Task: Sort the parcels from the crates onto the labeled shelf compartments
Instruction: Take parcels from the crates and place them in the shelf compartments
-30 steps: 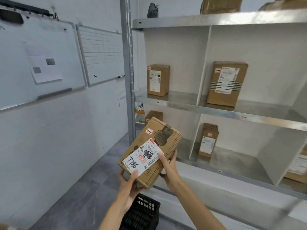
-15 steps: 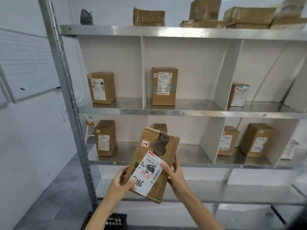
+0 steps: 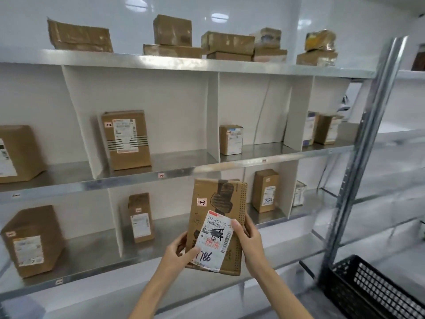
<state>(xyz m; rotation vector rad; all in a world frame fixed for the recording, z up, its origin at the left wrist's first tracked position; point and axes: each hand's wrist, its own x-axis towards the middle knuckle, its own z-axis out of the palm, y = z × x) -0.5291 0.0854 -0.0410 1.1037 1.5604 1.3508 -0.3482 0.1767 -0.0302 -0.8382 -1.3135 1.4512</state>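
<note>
Fingers (image 3: 250, 226) of the right hand (image 3: 251, 241) and of the left hand (image 3: 176, 255) are clasped round a labelled cardboard parcel (image 3: 216, 199), which is held upright before the metal shelf (image 3: 128, 180), near a black crate (image 3: 372, 291).

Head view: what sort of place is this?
Probably a parcel sorting or stock room: a metal shelf with small tags on its compartments, labelled cardboard parcels standing in them, and a black crate at lower right.
</note>
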